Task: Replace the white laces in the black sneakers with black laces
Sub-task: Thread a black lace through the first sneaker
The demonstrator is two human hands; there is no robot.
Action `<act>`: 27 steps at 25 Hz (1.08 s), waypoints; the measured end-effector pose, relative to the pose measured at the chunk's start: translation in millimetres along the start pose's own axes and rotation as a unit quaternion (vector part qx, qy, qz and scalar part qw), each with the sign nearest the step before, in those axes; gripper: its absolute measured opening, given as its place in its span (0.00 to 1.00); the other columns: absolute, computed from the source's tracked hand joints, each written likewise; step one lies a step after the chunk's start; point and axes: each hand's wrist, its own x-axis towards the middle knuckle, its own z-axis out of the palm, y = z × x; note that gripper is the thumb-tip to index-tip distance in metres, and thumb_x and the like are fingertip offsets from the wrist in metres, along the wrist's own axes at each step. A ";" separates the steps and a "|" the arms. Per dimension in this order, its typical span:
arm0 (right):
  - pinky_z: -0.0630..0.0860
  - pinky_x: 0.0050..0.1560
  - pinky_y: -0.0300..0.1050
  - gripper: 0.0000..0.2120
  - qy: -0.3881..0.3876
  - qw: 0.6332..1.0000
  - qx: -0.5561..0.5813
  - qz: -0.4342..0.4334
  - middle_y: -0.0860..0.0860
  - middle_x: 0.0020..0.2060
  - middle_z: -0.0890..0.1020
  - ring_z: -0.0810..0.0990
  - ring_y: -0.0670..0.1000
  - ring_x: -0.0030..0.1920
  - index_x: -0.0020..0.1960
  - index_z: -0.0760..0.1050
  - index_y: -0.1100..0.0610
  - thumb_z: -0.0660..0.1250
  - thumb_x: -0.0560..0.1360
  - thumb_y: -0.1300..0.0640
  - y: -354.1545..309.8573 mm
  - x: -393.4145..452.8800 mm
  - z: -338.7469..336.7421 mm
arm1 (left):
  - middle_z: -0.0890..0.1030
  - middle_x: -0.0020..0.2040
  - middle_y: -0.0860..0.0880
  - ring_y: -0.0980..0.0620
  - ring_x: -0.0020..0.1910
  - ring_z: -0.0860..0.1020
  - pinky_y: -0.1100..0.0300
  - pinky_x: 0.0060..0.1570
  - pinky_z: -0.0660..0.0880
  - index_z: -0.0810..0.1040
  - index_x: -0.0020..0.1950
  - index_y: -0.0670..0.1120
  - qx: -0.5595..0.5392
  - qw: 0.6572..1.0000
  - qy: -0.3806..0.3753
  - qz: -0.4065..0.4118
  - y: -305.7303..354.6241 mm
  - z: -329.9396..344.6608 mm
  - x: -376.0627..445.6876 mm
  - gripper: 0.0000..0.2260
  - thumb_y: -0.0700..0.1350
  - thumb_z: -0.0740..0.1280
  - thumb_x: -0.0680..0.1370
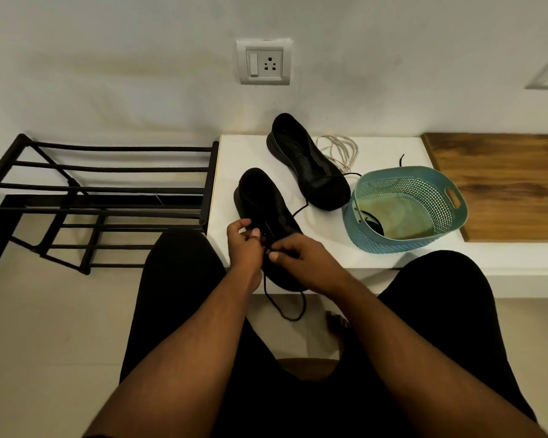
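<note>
Two hands: both meet over the near sneaker, at the front edge of the white bench.
Left hand (244, 241): fingers curled, thumb and fingertips pinched on the black lace right at the shoe's eyelets.
Right hand (293, 252): fingers curled and closed on the same lace, just beside the left hand, thumb nail showing toward it.
Black lace (285, 306): runs from the pinching fingers down past the bench's front edge and hangs in a loop between the person's knees; another stretch leaves the shoe's right side and trails across the bench top toward the far sneaker.
Near sneaker (268, 207): black, lying on the bench near its front-left corner, its near end hidden under the hands and reaching the front edge.
Far sneaker (307, 162): black, eyelets bare, lying slantwise farther back toward the rear edge, its near end just beside the basket.
White laces (339, 150): a loose tangle at the bench's rear edge, just right of the far sneaker.
Basket (437, 181): blue, perforated, tilted, on the right part of the white bench (231, 159), with yellowish cloth and something dark inside; a black lace tip shows behind its rim.
Wooden board (503, 178): adjoins the bench on the right.
Shoe rack (92, 191): black metal, on the floor against the bench's left edge.
Wall socket (264, 62): on the wall above the bench.
</note>
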 end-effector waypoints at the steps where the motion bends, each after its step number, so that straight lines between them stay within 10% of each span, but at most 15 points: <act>1: 0.73 0.50 0.42 0.08 0.007 0.999 -0.049 -0.012 0.53 0.46 0.80 0.78 0.49 0.48 0.52 0.81 0.58 0.65 0.78 0.57 4.7 9.7 -0.8 | 0.78 0.56 0.44 0.49 0.49 0.79 0.61 0.43 0.77 0.69 0.59 0.52 -0.004 1.000 0.003 0.005 1.1 -2.5 -0.2 0.11 0.37 0.59 0.82; 5: 0.73 0.60 0.49 0.15 -0.044 0.994 -0.094 0.040 0.55 0.58 0.80 0.77 0.54 0.59 0.62 0.78 0.57 0.59 0.81 0.52 29.5 23.7 5.8 | 0.76 0.50 0.41 0.48 0.44 0.81 0.54 0.53 0.78 0.67 0.55 0.50 -0.149 0.989 -0.013 0.007 20.1 -6.4 -7.0 0.11 0.34 0.55 0.83; 10: 0.72 0.61 0.46 0.17 -0.051 0.992 -0.093 0.065 0.55 0.61 0.79 0.76 0.54 0.61 0.65 0.76 0.55 0.58 0.82 0.50 37.2 30.5 5.9 | 0.71 0.38 0.48 0.56 0.28 0.68 0.63 0.26 0.68 0.70 0.51 0.50 -0.327 0.943 0.050 0.036 74.9 -44.6 12.3 0.12 0.33 0.54 0.82; 14: 0.69 0.67 0.46 0.18 -0.075 0.987 -0.111 0.088 0.55 0.68 0.74 0.72 0.55 0.67 0.71 0.71 0.54 0.57 0.82 0.56 43.3 34.2 7.1 | 0.74 0.42 0.52 0.52 0.36 0.73 0.65 0.29 0.68 0.74 0.52 0.51 0.193 0.956 -0.019 0.221 76.7 -45.2 4.0 0.03 0.43 0.63 0.81; 17: 0.69 0.68 0.48 0.20 -0.081 0.985 -0.121 0.087 0.56 0.68 0.74 0.73 0.57 0.66 0.71 0.70 0.53 0.56 0.80 0.61 42.8 36.4 4.4 | 0.79 0.49 0.49 0.50 0.47 0.78 0.57 0.42 0.72 0.77 0.54 0.47 0.657 0.727 -0.145 0.138 48.1 -36.1 -0.8 0.17 0.60 0.66 0.77; 18: 0.69 0.67 0.48 0.20 -0.077 0.985 -0.128 0.084 0.56 0.67 0.74 0.73 0.57 0.66 0.71 0.70 0.53 0.56 0.80 0.62 41.9 36.9 4.1 | 0.81 0.49 0.47 0.48 0.46 0.79 0.55 0.42 0.73 0.78 0.51 0.45 0.685 0.702 -0.148 0.127 45.0 -33.4 -2.7 0.17 0.59 0.66 0.77; 19: 0.69 0.66 0.48 0.20 -0.068 0.985 -0.135 0.082 0.56 0.67 0.74 0.73 0.57 0.66 0.71 0.70 0.54 0.56 0.80 0.62 41.8 37.5 4.2 | 0.82 0.45 0.45 0.48 0.43 0.79 0.54 0.42 0.73 0.79 0.46 0.43 0.626 0.757 -0.143 0.121 48.4 -31.0 -6.9 0.16 0.56 0.67 0.77; 21: 0.69 0.65 0.47 0.20 -0.053 0.983 -0.154 0.081 0.57 0.67 0.73 0.73 0.59 0.65 0.71 0.70 0.54 0.56 0.80 0.63 42.6 37.7 6.1 | 0.78 0.37 0.47 0.51 0.33 0.75 0.56 0.35 0.71 0.79 0.39 0.44 0.222 0.970 -0.016 0.096 67.3 -38.4 -10.8 0.13 0.51 0.68 0.78; 22: 0.69 0.64 0.47 0.20 -0.050 0.983 -0.160 0.078 0.58 0.67 0.73 0.73 0.59 0.65 0.70 0.70 0.54 0.55 0.80 0.63 43.0 36.9 7.1 | 0.76 0.35 0.49 0.54 0.30 0.71 0.58 0.30 0.68 0.78 0.38 0.45 -0.037 0.988 0.103 0.109 83.1 -47.4 -11.9 0.12 0.49 0.67 0.79; 24: 0.69 0.64 0.47 0.20 -0.046 0.982 -0.166 0.070 0.57 0.67 0.74 0.73 0.59 0.65 0.70 0.71 0.54 0.55 0.80 0.64 44.3 34.7 10.4 | 0.75 0.37 0.50 0.55 0.32 0.72 0.60 0.29 0.68 0.78 0.43 0.46 -0.335 0.886 0.262 0.183 97.6 -68.3 -3.3 0.09 0.49 0.66 0.79; 27: 0.70 0.64 0.47 0.20 -0.044 0.981 -0.179 0.063 0.57 0.67 0.74 0.73 0.59 0.65 0.70 0.70 0.54 0.55 0.79 0.65 43.1 34.0 13.3 | 0.79 0.53 0.46 0.55 0.48 0.77 0.61 0.45 0.76 0.78 0.49 0.50 -0.198 0.915 0.235 0.262 82.7 -55.3 -8.4 0.02 0.47 0.68 0.79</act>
